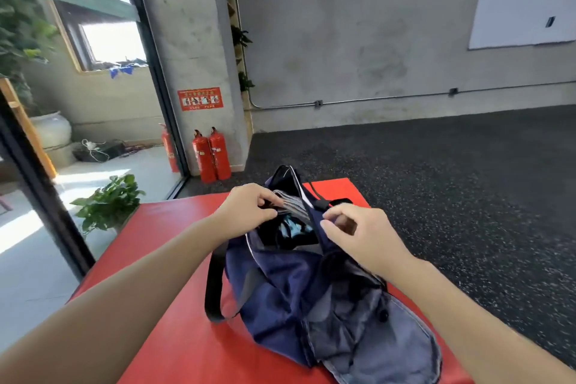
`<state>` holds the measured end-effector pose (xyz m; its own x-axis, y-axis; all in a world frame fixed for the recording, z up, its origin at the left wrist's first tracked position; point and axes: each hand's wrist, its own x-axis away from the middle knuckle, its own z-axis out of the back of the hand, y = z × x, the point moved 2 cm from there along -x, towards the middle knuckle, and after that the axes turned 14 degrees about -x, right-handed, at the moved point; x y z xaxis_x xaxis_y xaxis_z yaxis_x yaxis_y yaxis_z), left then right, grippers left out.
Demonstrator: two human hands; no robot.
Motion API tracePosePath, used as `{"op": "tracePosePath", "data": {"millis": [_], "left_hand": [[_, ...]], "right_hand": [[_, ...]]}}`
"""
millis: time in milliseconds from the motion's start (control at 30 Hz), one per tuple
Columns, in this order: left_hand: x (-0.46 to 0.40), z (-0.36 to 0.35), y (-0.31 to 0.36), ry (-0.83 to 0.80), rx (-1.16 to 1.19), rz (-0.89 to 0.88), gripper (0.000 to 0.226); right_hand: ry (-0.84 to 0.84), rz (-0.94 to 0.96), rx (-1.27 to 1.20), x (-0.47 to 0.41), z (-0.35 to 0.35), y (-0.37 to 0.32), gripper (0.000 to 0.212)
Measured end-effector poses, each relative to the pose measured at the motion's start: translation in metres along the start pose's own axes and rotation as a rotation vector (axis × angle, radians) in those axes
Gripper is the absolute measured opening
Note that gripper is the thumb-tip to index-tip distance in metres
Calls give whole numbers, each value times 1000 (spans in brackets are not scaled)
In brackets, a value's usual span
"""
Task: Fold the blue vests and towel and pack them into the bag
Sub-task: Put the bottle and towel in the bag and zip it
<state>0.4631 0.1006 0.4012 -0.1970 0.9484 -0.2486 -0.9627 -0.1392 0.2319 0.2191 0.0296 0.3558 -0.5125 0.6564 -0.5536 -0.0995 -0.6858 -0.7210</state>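
A dark blue bag [299, 296] lies on a red mat [174, 305], its mouth open toward the far end. Folded grey striped cloth [293, 203] shows at the top of the opening, and a bit of light blue fabric [291, 227] lies deeper inside. My left hand [249, 209] grips the left edge of the opening beside the grey cloth, fingers curled. My right hand [358, 235] pinches the right edge of the opening near a black strap [324, 204]. Most of the bag's contents are hidden.
A black shoulder strap [215, 284] loops off the bag's left side onto the mat. Two red fire extinguishers [212, 154] stand by a concrete pillar beyond the mat. A potted plant [109, 203] sits left of the mat, dark speckled floor to the right.
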Motion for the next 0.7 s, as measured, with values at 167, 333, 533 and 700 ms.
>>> {"op": "tracePosePath", "data": {"millis": [167, 333, 533, 700], "left_hand": [[-29, 2, -60, 78, -45, 155, 31], [-64, -14, -102, 81, 48, 178, 29], [-111, -43, -126, 23, 79, 124, 30], [-135, -66, -141, -8, 88, 148, 33]], "right_hand": [[-148, 40, 41, -82, -43, -32, 4], [-374, 50, 270, -150, -98, -15, 14], [-549, 138, 716, -220, -140, 18, 19], [-703, -24, 786, -256, -165, 40, 29]]}}
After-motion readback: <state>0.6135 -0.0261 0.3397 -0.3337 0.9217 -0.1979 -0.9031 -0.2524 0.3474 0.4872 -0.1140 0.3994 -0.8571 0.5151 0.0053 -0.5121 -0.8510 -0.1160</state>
